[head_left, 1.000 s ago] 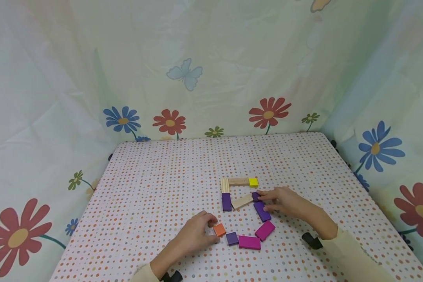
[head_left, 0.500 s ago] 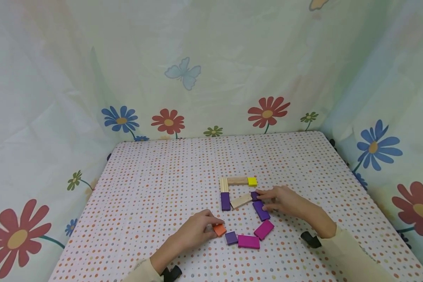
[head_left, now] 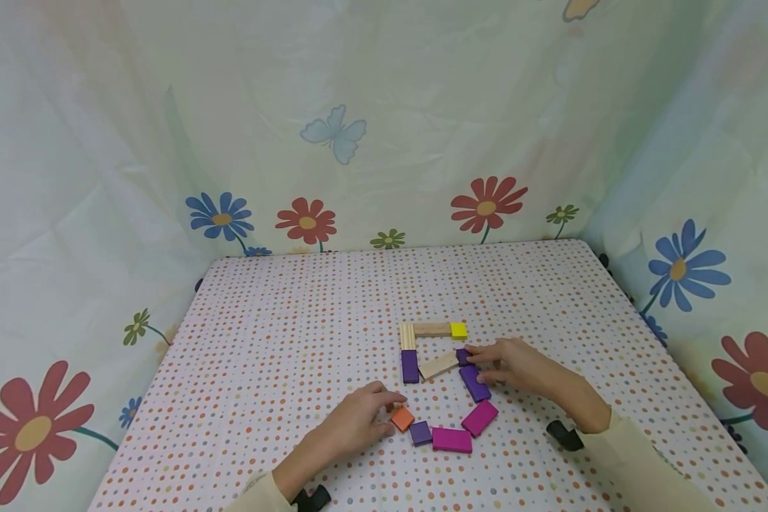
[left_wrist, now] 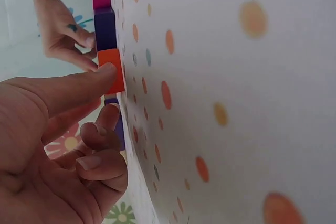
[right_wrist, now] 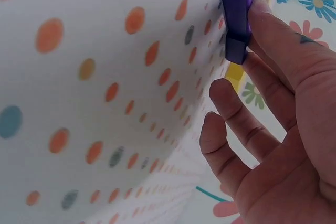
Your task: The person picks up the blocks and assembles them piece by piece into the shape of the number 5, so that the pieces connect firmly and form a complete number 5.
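My left hand [head_left: 353,421] has its thumb and index finger around a small orange block [head_left: 402,419]. In the left wrist view the thumb tip lies against the block's orange face [left_wrist: 109,82], while the other fingers curl beside it. A small purple block [head_left: 420,434] sits just right of the orange one. Over at the right side of the row, my right hand [head_left: 515,366] rests its index fingertip at a small dark purple block [head_left: 463,357]. Its thumb touches the side of a longer purple block [right_wrist: 236,6]; the remaining fingers are loosely bent.
Two magenta blocks, one flat in front [head_left: 451,440] and one angled [head_left: 480,418], continue the curved row. Behind are a plain wooden block [head_left: 439,366], an upright purple block [head_left: 409,366], pale wooden sticks [head_left: 408,336], a tan block [head_left: 432,330] and a yellow block [head_left: 459,331].
My left thumb and index finger have closed in on the orange block, which has turned and shifted slightly right toward the small purple block. The right hand has stayed in place.
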Tool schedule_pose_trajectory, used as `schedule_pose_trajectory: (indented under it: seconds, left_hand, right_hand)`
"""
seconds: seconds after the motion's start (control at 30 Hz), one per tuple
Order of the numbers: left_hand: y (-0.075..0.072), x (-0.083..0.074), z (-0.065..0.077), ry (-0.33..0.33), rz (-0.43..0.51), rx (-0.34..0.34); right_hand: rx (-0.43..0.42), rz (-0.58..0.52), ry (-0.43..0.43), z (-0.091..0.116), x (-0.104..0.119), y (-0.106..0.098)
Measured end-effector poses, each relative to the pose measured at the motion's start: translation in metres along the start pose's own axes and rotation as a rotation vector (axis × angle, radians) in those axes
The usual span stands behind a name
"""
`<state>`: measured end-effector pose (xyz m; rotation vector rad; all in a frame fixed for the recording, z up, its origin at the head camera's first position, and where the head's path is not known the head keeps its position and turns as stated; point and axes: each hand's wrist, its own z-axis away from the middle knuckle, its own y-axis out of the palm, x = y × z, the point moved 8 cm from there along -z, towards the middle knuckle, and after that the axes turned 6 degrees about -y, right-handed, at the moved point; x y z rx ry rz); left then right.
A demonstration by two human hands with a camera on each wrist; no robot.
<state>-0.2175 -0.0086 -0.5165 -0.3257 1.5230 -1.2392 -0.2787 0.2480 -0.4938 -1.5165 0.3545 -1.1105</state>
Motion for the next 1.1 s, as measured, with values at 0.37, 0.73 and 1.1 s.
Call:
schedule_pose_trajectory:
  seconds: [0.37,0.73,1.1]
  left_hand:
    - [-0.011,0.013,0.005,-0.036,0.05,-0.077]
    - [-0.025,0.017,0.0,-0.026,0.036,-0.177]
    - [-0.07,0.013,-0.001,-0.053,-0.017,-0.408]
  right_hand:
    - [0.051,0.243,-0.001,-0.01,0.016,-0.006]
    - [-0.064,0.318,-0.053,-0.01,0.025,-0.012]
    - [-0.136,0.313,-0.025,-0.01,0.021,-0.01]
